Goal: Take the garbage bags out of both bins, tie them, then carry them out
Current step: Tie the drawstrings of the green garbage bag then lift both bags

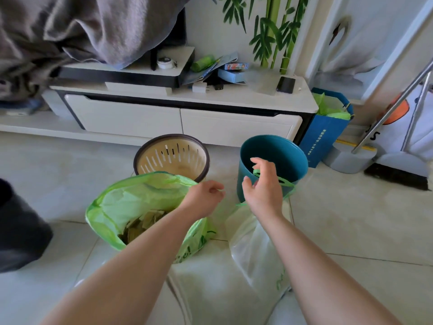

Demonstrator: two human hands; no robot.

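— Where are the bags?

— Both are out on the floor. The green bag (140,207) sits open before the beige bin (172,158) (leaves inside). The clear bag (253,249) lies before the blue bin (273,160).

— And the hands?

— The left hand (203,198) has its fingers closed on the green bag's rim. The right hand (264,188) is spread open, a green handle loop (284,181) against its fingers.

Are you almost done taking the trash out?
About halfway. Done: the beige bin and the teal bin both look empty, and the green bag sits on the floor, mouth open, untied. In hand: the left hand pinches that bag's rim, while the right hand has a green handle of the whitish bag looped by it. Left: tying both bags and carrying them out.
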